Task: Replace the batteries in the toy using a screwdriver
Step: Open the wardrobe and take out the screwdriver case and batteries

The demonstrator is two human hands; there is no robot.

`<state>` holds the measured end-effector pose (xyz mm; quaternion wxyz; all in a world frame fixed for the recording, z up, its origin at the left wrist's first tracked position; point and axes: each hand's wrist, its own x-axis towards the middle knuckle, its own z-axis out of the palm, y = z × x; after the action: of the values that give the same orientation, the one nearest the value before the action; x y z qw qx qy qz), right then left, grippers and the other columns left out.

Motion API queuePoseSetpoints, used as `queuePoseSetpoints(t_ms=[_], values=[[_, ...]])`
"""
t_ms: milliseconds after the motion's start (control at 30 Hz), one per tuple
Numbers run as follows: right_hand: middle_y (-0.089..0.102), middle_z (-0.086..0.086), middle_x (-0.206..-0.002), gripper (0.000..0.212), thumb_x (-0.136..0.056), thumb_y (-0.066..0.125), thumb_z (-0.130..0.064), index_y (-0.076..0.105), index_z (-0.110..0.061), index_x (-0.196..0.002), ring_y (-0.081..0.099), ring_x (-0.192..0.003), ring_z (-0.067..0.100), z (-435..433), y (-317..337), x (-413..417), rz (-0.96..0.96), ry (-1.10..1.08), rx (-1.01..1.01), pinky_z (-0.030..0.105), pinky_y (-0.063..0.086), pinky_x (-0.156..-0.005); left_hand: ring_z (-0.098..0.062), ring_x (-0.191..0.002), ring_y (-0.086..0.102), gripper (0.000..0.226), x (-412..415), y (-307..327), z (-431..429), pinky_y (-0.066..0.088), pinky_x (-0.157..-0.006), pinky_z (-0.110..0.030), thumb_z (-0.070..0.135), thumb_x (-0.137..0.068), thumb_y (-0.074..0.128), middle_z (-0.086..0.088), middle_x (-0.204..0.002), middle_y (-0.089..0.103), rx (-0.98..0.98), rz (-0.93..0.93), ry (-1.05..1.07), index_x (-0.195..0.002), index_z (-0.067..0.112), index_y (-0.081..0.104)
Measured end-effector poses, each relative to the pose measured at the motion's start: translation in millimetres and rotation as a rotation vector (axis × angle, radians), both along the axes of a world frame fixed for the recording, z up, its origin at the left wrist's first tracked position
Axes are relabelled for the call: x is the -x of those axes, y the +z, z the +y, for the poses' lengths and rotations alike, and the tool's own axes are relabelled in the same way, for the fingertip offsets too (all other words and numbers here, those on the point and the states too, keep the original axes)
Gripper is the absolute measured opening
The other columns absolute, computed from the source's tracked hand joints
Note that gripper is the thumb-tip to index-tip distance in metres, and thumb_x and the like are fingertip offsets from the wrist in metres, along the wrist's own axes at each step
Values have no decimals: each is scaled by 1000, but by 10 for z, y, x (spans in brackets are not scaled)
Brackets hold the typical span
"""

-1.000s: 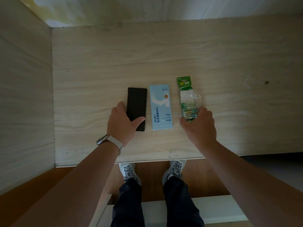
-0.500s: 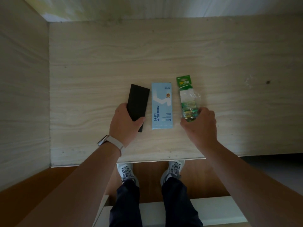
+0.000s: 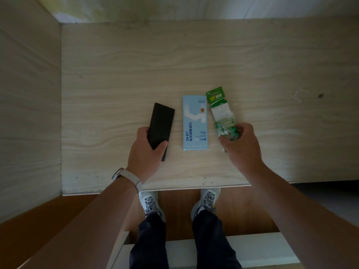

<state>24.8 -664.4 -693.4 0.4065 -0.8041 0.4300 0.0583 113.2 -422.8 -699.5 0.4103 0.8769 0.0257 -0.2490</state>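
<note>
Where the person stands: at the near edge of a pale wood-grain table (image 3: 194,55), looking straight down; two grey laced shoes (image 3: 149,202) and dark trouser legs show below the edge.
Left hand (image 3: 147,150): grips the near end of a flat black device (image 3: 162,123). The thumb lies across its top face and the fingers (image 3: 141,131) curl round its left edge.
Black device: a plain rectangular slab on the left of the row, tilted so that its far end leans to the right. One near corner shows below the thumb. Whether the far end rests on the table cannot be told.
Right hand (image 3: 240,144): its fingers (image 3: 247,129) are curled round the near end of a battery pack (image 3: 221,113), holding the crumpled clear plastic.
Battery pack: on the right of the row, with its green header card pointing away from the person; green cells show through the plastic just beside the fingertips.
Light-blue box (image 3: 195,123): lies flat between the device and the battery pack, long side running away from the person, printed with blue characters and the figures 24 and 1. Neither hand touches it.
Left wrist: carries a watch (image 3: 126,176) on a pale strap.
Surroundings: an upright wood-grain panel (image 3: 29,94) closes the table's left side; a white ledge (image 3: 252,247) crosses the bottom of the view.
</note>
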Motion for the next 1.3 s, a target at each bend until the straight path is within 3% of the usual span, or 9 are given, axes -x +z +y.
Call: queuePoseSetpoints(t_ms=[133, 267, 500, 667, 900, 1033, 1100, 1167, 1300], values=[[63, -19, -80, 29, -82, 75, -26, 55, -32, -102, 60, -66, -12, -8, -3, 23, -28, -9, -86, 9, 39, -50, 2, -74, 59, 40, 25, -9, 31, 45, -51, -5, 21, -91, 73, 19, -93, 55, 33, -14, 11, -115, 27, 41], [64, -17, -82, 23, -84, 73, -28, 57, -32, -100, 61, -73, -3, 10, 13, 41, -30, -23, -103, 21, 41, -56, 14, -71, 61, 41, 55, -4, 27, 45, -51, -3, 20, -90, 74, 19, -93, 56, 66, -31, 38, -115, 28, 42], [67, -13, -81, 21, -84, 74, -28, 55, -36, -87, 62, -68, -7, 94, 159, 47, -87, -26, -121, 23, 45, -58, 25, -75, 56, 40, 74, 33, -77, 44, -52, -1, 18, -89, 75, 16, -93, 56, 136, -11, 102, -113, 25, 44], [70, -8, -87, 21, -82, 75, -29, 56, -36, -87, 68, -77, 6, 238, 243, -106, -140, -10, -167, 28, 55, -66, 25, -78, 57, 40, 41, 65, -133, 45, -54, -1, 17, -89, 75, 15, -97, 57, 221, 13, 173, -114, 23, 45], [71, -6, -86, 22, -82, 75, -30, 55, -34, -89, 70, -74, 7, 513, 132, -412, -131, 54, -208, 34, 60, -65, 18, -76, 61, 38, 0, 88, -138, 50, -58, -6, 18, -88, 76, 13, -100, 61, 279, 56, 228, -112, 26, 48], [68, -9, -83, 23, -83, 75, -31, 56, -31, -95, 67, -71, 0, 546, 88, -456, -114, 66, -189, 21, 53, -58, 18, -75, 61, 38, -5, 85, -116, 50, -57, -7, 18, -89, 76, 12, -100, 60, 285, 68, 228, -112, 26, 47], [64, -13, -79, 21, -83, 74, -32, 55, -33, -92, 63, -67, -9, 555, 106, -446, -110, 89, -148, 8, 43, -49, 19, -75, 61, 38, -7, 90, -112, 50, -57, -7, 18, -89, 76, 11, -101, 60, 292, 79, 227, -113, 25, 47], [61, -15, -73, 20, -83, 74, -30, 55, -34, -84, 58, -65, -20, 561, 131, -423, -119, 101, -110, 3, 39, -46, 19, -75, 61, 39, -11, 89, -110, 50, -58, -7, 18, -89, 76, 12, -101, 60, 299, 82, 236, -114, 24, 47], [63, -8, -74, 13, -82, 73, -32, 66, -21, -85, 60, -63, -10, 524, 137, -370, -99, 144, -52, 5, 36, -45, 17, -76, 63, 39, 2, 87, -125, 53, -60, -9, 16, -88, 76, 11, -102, 61, 330, 107, 266, -114, 24, 48]])
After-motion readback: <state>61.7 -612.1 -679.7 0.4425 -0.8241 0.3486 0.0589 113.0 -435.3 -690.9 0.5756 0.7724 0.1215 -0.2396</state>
